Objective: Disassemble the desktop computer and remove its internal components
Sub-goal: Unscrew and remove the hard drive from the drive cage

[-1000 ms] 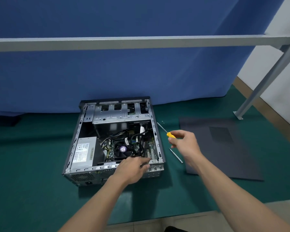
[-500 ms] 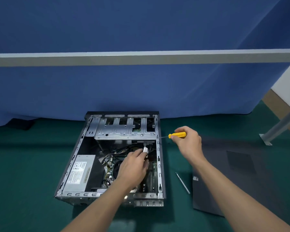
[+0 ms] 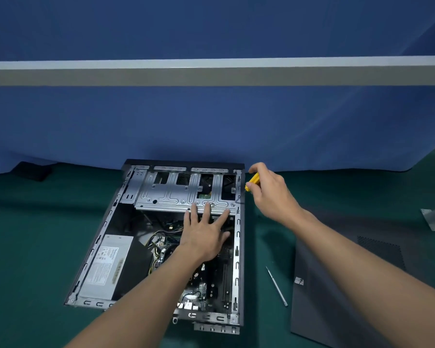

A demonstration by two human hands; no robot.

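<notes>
Drive-cage step, it seems: inside the open grey metal computer case (image 3: 237,259) on the green mat (image 3: 35,247), the flat, straight-fingered left hand (image 3: 204,237) braces the silver steel drive cage (image 3: 176,197). The right hand (image 3: 269,194) grips a yellow-handled screwdriver (image 3: 251,181) at the cage's right corner; next, seat the tip squarely.
</notes>
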